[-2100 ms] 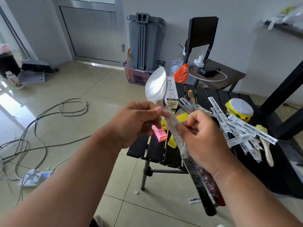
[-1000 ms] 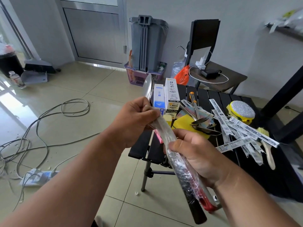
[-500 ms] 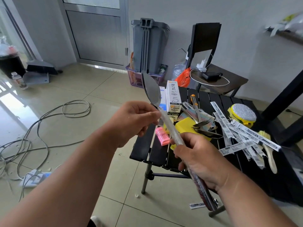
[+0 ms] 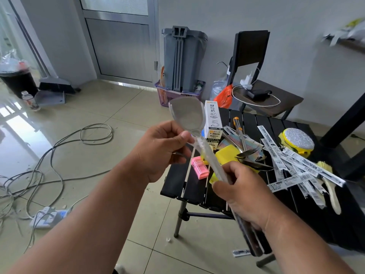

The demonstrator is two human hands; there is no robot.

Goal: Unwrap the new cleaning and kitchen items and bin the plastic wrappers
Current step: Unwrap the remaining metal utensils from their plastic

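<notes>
— Steel and clear plastic, that is what I am watching: a metal spatula [image 4: 187,115] inside a clear plastic wrapper [image 4: 212,161]. Where is it sitting in the grip?

— I am seeing it held up in the air in front of the black slatted table [image 4: 177,186], blade up, handle slanting down toward the lower right. The left hand [image 4: 160,151] is pinching the neck just under the blade, thumb lying against the wrapper. The right hand [image 4: 243,192] is curling round the shaft lower down, fingers wrapped on the plastic; the dark handle end is poking out below the wrist, blurred.

— What is differing from half a second ago?

— The blade is now facing me broadly, where it was showing nearly edge-on. The right hand is sitting about where it was on the shaft. The left hand's pinch is remaining at the neck.

— And around it?

— On the table I am seeing a white carton [image 4: 213,121] standing upright just behind the blade, a pink box [image 4: 199,168], a yellow sponge [image 4: 227,155], bare spoons [image 4: 250,157], a heap of white labelled strips [image 4: 292,165] and a yellow round scrubber [image 4: 297,142]. A grey bin [image 4: 183,58] is standing against the wall behind.
</notes>
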